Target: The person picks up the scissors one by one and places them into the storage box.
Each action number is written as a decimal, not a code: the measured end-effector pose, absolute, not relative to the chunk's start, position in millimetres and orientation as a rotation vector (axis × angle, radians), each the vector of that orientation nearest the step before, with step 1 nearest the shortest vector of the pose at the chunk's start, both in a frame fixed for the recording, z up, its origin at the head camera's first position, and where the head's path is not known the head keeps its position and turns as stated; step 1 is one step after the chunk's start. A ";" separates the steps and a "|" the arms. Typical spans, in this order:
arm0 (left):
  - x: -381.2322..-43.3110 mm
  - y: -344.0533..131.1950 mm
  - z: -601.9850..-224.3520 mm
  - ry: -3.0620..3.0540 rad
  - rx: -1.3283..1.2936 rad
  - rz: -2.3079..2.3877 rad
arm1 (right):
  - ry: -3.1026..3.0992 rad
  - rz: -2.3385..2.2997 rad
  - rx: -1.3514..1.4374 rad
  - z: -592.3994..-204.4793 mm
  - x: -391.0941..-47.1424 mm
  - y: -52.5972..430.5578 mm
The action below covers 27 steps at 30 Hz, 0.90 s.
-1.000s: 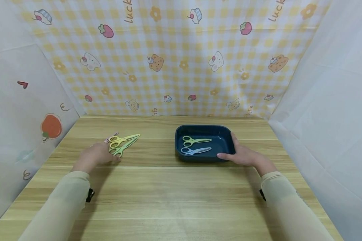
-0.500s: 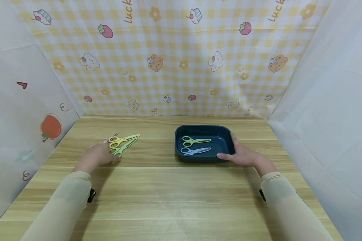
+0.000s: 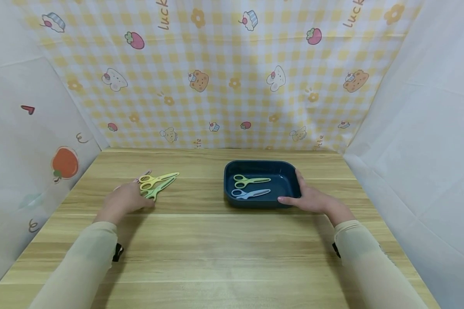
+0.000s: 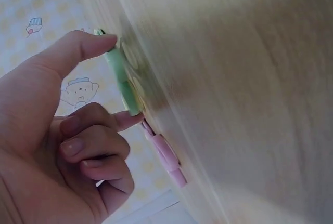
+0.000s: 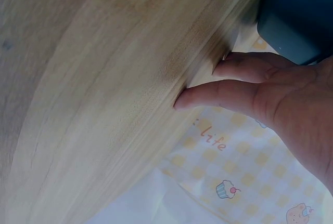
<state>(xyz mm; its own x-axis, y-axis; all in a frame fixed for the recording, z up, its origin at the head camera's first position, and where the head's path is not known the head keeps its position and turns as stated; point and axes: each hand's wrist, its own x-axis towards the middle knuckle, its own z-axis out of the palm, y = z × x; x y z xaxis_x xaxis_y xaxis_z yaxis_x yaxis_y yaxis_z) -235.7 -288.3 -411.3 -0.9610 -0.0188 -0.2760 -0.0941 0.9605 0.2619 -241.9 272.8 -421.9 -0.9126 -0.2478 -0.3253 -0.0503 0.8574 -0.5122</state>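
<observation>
At the table's left side my left hand point(image 3: 124, 198) pinches the handle loops of a pair of green scissors point(image 3: 163, 185). In the left wrist view its thumb and forefinger span those green handles point(image 4: 119, 73), while the other fingers curl toward the palm. Yellow scissors point(image 3: 160, 177) lie partly over the green pair. Pink scissors point(image 4: 166, 154) sit just beyond, mostly behind the hand in the head view. My right hand point(image 3: 313, 198) grips the right end of a dark blue tray point(image 3: 259, 204), thumb over the front rim. Two of its fingers point(image 5: 218, 95) reach down to the tabletop beside the tray.
Inside the tray lie yellow-green scissors point(image 3: 253, 180) and light blue scissors point(image 3: 251, 194), both pointing right. The wooden table point(image 3: 224, 253) ends at a checked cloth point(image 3: 232, 103) behind, with white cloth walls at left and right.
My left forearm shifts slightly to the right while the hand stays at the green scissors. The right hand, the tray and the scissors hold their places.
</observation>
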 end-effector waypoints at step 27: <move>-238.1 -220.1 -373.1 3.152 0.071 0.827 | 2.654 -0.704 -0.214 -422.3 -241.9 272.8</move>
